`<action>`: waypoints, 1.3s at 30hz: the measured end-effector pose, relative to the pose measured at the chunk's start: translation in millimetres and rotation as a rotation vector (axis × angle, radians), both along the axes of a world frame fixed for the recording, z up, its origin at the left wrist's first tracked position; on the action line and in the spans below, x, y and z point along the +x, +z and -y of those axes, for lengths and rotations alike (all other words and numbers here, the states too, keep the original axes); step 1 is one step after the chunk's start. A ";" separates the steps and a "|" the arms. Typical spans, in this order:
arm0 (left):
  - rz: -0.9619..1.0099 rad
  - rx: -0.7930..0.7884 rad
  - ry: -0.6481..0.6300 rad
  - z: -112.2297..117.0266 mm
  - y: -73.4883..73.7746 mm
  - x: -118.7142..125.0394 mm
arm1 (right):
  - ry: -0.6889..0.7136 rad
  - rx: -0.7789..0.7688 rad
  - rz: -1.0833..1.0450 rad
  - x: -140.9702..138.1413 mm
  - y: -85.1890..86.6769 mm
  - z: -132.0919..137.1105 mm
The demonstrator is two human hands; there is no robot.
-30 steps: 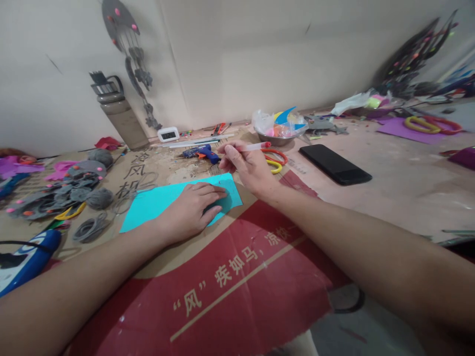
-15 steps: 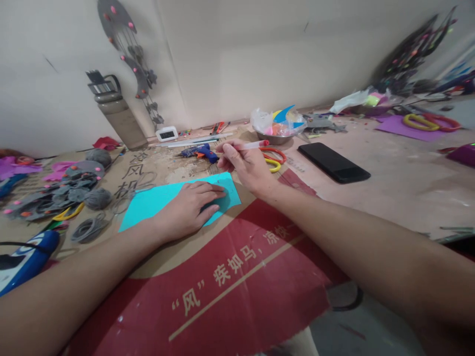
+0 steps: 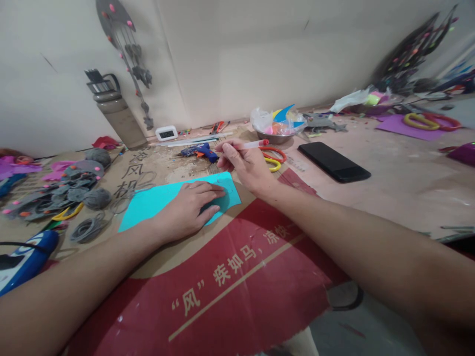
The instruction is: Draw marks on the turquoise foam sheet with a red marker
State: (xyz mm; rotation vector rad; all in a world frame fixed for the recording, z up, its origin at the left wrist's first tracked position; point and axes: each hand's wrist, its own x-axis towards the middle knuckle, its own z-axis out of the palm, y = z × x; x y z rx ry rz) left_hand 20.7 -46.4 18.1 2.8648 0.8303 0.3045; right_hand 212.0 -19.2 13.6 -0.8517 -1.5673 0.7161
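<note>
Evidently I am at a marking step, or so I judge it, with a pen (image 3: 256, 145) in my right hand (image 3: 245, 165) and a turquoise sheet (image 3: 152, 201) under my left hand (image 3: 191, 206); a few small dark marks (image 3: 218, 181) show near the sheet's far right corner; the next move, to my mind, calls for setting the writing tip down carefully by those marks, with the paper pinned so that it cannot slide; my right thumb and fingers pinch the pen, its red end pointing out to the right; the tip I cannot make out; that hand is at the sheet's right end, and I cannot tell whether its underside touches anything; my left hand lies palm down on the paper, fingers fairly straight and near one another, thumb set apart, gripping nothing; the sheet itself lies flat on the printed cardboard (image 3: 252, 287), with a glue gun (image 3: 202, 152) beyond its far edge and scissors (image 3: 278, 167) just beside my right hand.
</note>
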 end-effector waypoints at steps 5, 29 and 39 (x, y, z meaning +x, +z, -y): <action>-0.005 0.008 -0.006 -0.4 -0.5 -0.6 | -0.005 -0.003 0.003 -0.2 0.5 0.9; -0.025 0.110 -0.001 2.9 0.1 0.5 | -0.010 0.001 0.013 -0.5 2.0 3.1; -0.032 0.076 -0.002 1.3 0.4 0.7 | -0.029 -0.016 0.024 -0.5 1.3 4.5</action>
